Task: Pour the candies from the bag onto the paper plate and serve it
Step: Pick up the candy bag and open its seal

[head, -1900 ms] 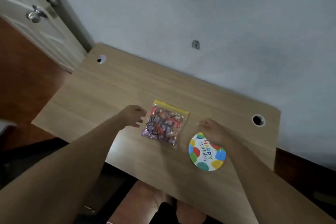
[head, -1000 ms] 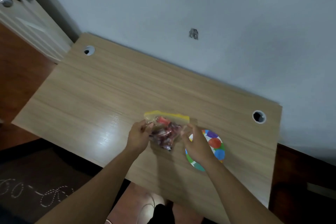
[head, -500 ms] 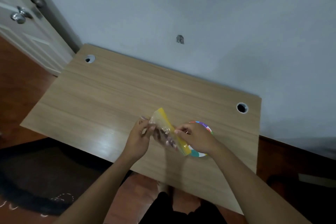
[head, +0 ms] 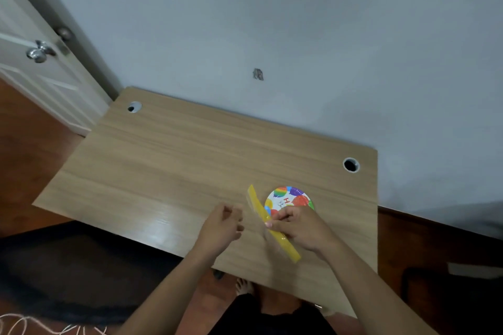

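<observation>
Right hand [head: 300, 228] pinches the bag [head: 268, 221] by its yellow strip, above the counter [head: 168, 171]. Left hand [head: 220, 227], at its nine o'clock, is loosely curled, gripping nothing visible. The paper plate [head: 295, 197] lies at twelve o'clock.

Your right hand [head: 298, 227] covers the near part of the plate [head: 292, 196], so its text is cut. The bag [head: 268, 221] is blurred; you cannot see the candies inside it.
</observation>
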A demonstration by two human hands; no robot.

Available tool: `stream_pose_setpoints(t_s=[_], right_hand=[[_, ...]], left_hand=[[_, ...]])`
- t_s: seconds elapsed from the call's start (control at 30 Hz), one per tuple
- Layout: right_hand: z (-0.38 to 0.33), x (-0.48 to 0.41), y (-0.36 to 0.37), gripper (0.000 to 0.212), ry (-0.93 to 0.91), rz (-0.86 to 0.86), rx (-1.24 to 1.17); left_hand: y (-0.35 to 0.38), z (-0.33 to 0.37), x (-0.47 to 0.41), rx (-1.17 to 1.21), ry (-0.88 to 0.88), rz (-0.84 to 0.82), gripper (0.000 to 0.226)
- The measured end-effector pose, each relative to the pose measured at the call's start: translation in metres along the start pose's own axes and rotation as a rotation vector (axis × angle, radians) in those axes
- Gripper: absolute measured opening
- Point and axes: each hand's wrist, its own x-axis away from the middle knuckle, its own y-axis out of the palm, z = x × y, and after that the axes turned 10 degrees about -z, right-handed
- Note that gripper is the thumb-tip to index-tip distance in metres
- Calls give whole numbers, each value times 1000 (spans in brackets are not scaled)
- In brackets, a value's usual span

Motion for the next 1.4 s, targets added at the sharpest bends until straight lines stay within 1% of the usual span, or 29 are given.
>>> stream_pose_setpoints(t_s=[0.03,0.1,0.13,0.17,0.2,0.3,0.33,0.37,0.43,0.47,0.57,0.6,0.7,0.83,0.9,1.0,1.03,1.1,1.17,1.2,1.23,1.3,1.33,1.4], right_hand=[[1,4,-1,12,5,-2,-3],[4,10,-2,13,14,4,4],[6,12,-2,14,26,7,9],[8,14,-1,17,38,9,14],[10,16,0,20,40,8,22],[11,24,4,30,24,-3,-22],[11,26,4,29,18,-7,-50],[11,28,4,25,13,-13,-86],[11,31,2,21,5,-31,-149],[12,32,2,24,-5,-35,-165],[16,34,4,46,-26,-20,-260],[17,34,5,47,-26,-16,-293],[21,32,7,43,-18,13,-318],[22,31,15,45,13,88,-341],[19,31,20,38,11,144,-337],[13,33,30,20,13,192,-400],[12,33,34,19,17,201,-427],[9,31,41,23,29,238,-479],[8,27,42,27,32,331,-522],[9,24,40,25,42,384,-523],[10,24,37,22,41,427,-472],[9,26,30,22,10,496,-190],[7,28,27,21,-14,523,-40],[7,31,18,16,-60,555,184]], left_hand=[[7,4,8,37,-46,-93,28],[20,10,20,34,-96,-250,47],[25,11,23,20,-99,-293,55],[29,12,25,16,-98,-315,58],[32,11,25,22,-93,-326,55],[34,10,25,97,-59,-359,35],[33,10,24,138,-51,-372,32],[31,10,23,172,-48,-389,33],[27,10,21,196,-50,-413,41],[26,10,21,204,-46,-416,42],[29,10,24,242,-16,-413,35],[30,9,25,264,-9,-410,33],[36,5,27,334,-7,-381,32],[43,-1,29,392,-41,-321,36],[44,-4,27,434,-66,-285,31],[42,-3,28,500,-94,-246,25],[41,-3,28,505,-94,-242,25],[37,-1,29,508,-96,-225,24],[32,0,28,526,-115,-187,27],[29,1,29,535,-125,-174,29],[25,2,29,523,-129,-169,30],[18,5,32,394,-111,-158,26],[13,7,33,289,-84,-136,25],[2,9,34,28,-17,-41,22]])
